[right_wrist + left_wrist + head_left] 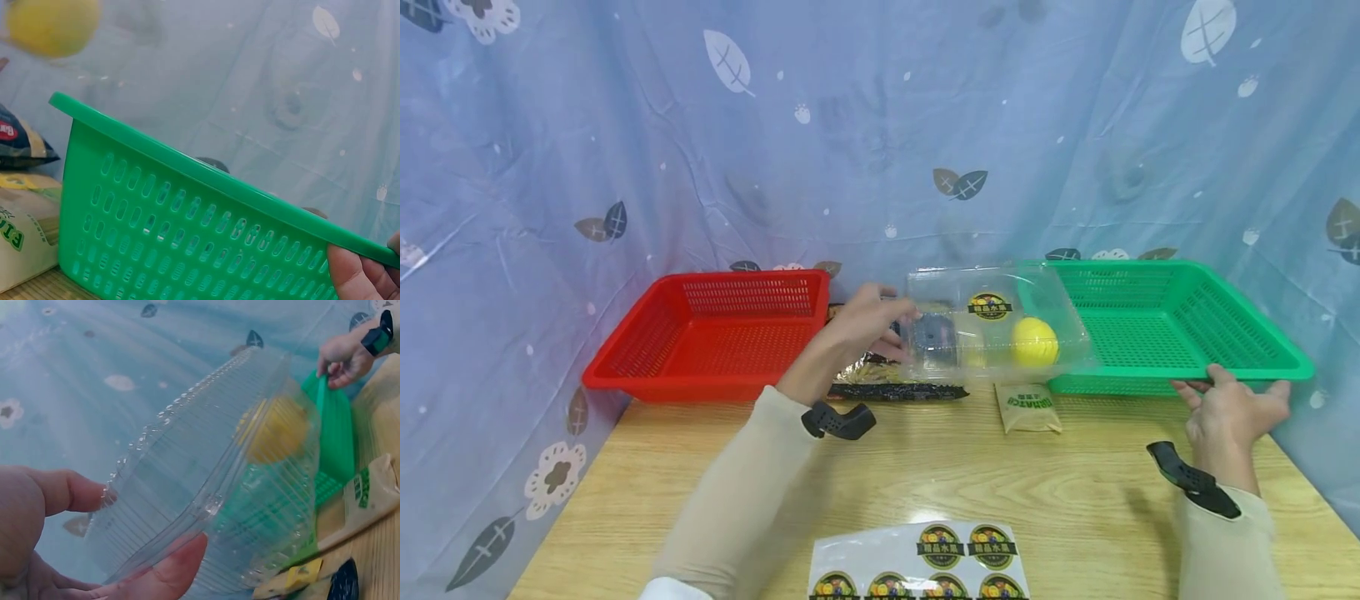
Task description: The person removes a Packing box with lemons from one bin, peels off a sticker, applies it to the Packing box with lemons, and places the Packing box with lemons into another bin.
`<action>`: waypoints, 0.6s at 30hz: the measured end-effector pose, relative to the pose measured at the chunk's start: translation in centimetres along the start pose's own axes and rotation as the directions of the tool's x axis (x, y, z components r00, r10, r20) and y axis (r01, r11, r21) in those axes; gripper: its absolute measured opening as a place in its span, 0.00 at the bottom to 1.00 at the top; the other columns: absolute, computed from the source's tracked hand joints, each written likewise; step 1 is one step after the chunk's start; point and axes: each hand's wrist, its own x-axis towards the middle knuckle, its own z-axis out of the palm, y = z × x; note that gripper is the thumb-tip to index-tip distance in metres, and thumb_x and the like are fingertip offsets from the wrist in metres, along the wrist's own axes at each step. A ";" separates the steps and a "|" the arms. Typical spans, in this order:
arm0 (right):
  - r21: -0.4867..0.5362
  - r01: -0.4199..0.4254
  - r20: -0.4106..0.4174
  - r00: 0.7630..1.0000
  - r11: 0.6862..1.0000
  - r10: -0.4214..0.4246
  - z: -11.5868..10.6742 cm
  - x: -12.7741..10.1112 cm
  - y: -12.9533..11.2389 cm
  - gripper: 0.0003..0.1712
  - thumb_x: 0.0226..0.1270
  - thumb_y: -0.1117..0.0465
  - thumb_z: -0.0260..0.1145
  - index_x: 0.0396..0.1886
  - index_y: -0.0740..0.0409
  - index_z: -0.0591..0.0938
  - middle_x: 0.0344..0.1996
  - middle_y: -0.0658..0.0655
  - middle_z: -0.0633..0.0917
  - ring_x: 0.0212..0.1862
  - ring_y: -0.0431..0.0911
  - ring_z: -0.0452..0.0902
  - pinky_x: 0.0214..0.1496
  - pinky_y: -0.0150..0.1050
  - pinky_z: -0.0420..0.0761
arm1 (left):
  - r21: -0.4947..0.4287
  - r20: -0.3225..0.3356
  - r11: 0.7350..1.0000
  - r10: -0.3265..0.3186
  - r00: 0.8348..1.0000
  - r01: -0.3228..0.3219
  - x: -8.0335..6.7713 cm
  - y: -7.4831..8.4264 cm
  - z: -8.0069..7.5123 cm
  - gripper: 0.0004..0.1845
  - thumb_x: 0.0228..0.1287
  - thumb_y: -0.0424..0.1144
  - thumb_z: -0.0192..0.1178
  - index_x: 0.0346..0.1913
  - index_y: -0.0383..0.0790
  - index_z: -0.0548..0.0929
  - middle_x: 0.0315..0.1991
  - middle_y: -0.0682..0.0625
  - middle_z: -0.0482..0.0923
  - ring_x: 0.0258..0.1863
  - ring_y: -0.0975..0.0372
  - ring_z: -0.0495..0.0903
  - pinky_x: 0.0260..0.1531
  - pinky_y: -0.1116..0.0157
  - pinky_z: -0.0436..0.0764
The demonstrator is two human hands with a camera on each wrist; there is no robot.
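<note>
My left hand (867, 321) pinches the left end of a clear plastic clamshell box (981, 342), held up over the back of the table. In the left wrist view, thumb and fingers lie on either side of its ribbed edge. Inside the box's right part sits a round yellow fruit (1035, 342), and a round dark fruit label (990, 306) is stuck on the lid. The box overlaps the left end of a green basket (1270, 333). My right hand (1232, 412) grips that basket's front rim near its right corner, as the right wrist view (359, 275) also shows.
A red basket (722, 387) stands at the back left. Between the baskets lie shiny dark food packages (898, 392) and a small beige packet (1028, 408). A sheet of round fruit stickers (880, 546) lies at the table's front. A patterned curtain (865, 150) hangs behind.
</note>
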 end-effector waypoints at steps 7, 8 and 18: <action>-0.004 -0.004 -0.011 1.000 1.000 0.004 -0.2 0.2 -0.2 0.53 0.76 0.70 0.53 0.77 0.18 0.36 0.78 0.36 0.34 0.76 0.41 0.58 0.33 0.46 0.88 | -0.046 -0.015 0.999 -0.005 1.000 0.004 2.5 1.4 2.6 0.44 0.67 0.36 0.61 0.80 0.33 0.48 0.59 0.37 0.71 0.30 0.46 0.84 0.37 0.53 0.88; -0.005 -0.004 -0.012 1.000 1.000 0.004 -0.3 0.2 -0.2 0.53 0.76 0.70 0.53 0.77 0.18 0.35 0.78 0.36 0.34 0.76 0.41 0.58 0.33 0.46 0.88 | -0.047 -0.020 0.999 -0.004 1.000 0.003 2.9 1.6 3.0 0.45 0.68 0.36 0.61 0.80 0.34 0.47 0.59 0.37 0.71 0.30 0.46 0.84 0.36 0.53 0.88; -0.039 -0.019 -0.037 0.999 0.999 0.017 0.2 0.1 0.0 0.53 0.75 0.68 0.56 0.78 0.20 0.36 0.78 0.36 0.34 0.49 0.41 0.79 0.32 0.42 0.87 | -0.074 -0.064 0.997 -0.035 0.997 0.031 6.6 2.4 8.1 0.45 0.65 0.37 0.66 0.79 0.35 0.53 0.72 0.37 0.65 0.22 0.49 0.83 0.32 0.55 0.88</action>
